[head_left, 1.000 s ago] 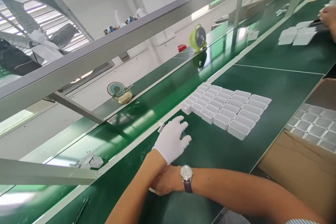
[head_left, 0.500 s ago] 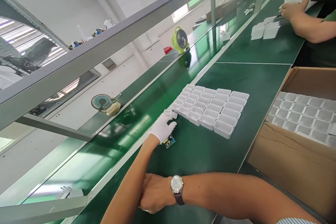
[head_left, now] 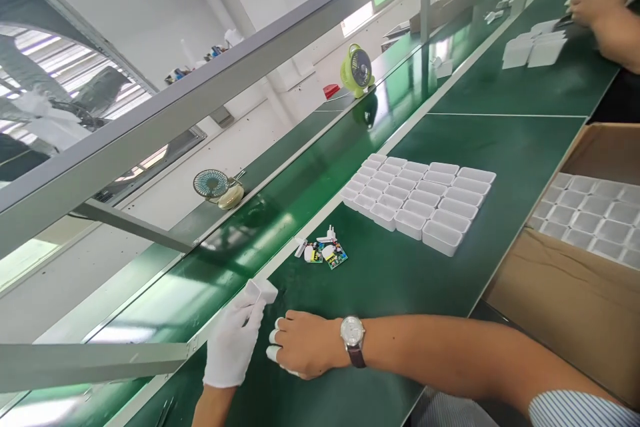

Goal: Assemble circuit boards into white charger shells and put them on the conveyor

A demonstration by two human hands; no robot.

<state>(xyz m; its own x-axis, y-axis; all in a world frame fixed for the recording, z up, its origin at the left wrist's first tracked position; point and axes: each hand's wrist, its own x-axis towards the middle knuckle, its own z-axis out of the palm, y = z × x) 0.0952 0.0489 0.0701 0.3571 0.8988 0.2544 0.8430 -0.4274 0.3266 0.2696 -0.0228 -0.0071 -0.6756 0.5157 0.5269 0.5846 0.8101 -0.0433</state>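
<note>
My gloved left hand [head_left: 233, 347] pinches 1 white shell [head_left: 263, 291] above the belt [head_left: 400, 280] edge: probably light, stiff, slick plastic, best gripped across opposite walls. My right hand [head_left: 300, 345] rests curled; its hold cannot be told.

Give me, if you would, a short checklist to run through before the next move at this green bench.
1. Left hand gloved, grip closed on the white shell: ok.
2. Right hand rests on the green bench; whether it holds anything: cannot tell.
3. Circuit boards lie loose on the bench, apart from both hands: ok.
4. White trays sit in one tidy block, none tipped: ok.
5. Co-worker's hand works far up the line, away from these parts: ok.
</note>
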